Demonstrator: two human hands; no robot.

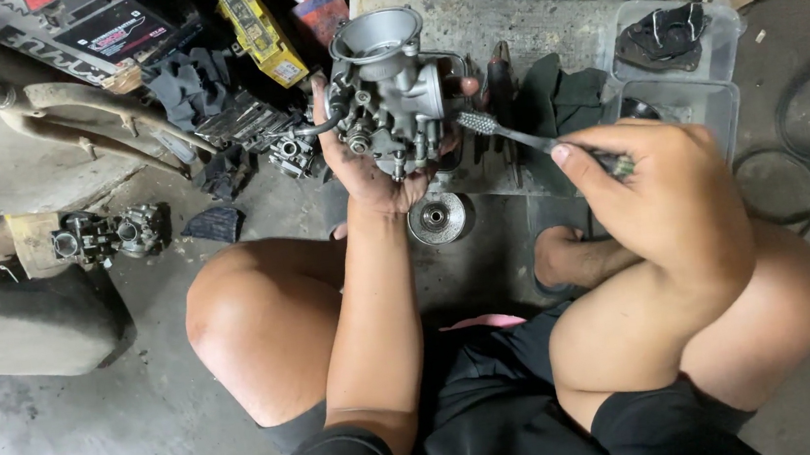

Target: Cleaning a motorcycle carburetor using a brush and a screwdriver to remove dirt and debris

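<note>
Carburettor: a cast grey metal carburettor, lumpy with screws, brass-coloured fittings and a round open throat at the top, dull and grimy.
Left hand: the left hand cups the carburettor from below, palm up, fingers curled round its far sides so that a fingertip shows at its right edge.
Brush: a toothbrush with a dark handle and pale, worn bristles; the bristle head lies just beside the carburettor's right flank, whether touching cannot be told.
Right hand: the right hand is closed round the brush handle, thumb pressed along the top, well to the right of the carburettor.
Below the hands: a round ribbed metal disc lies on the floor just under the left wrist.
Left of the hands: two more small carburettor bodies sit on the ground.
Right of the hands: clear plastic tubs, one holding a black rubber part.
Floor: rough, stained grey concrete, oily and dusty; the person squats on it with bare knees.
</note>
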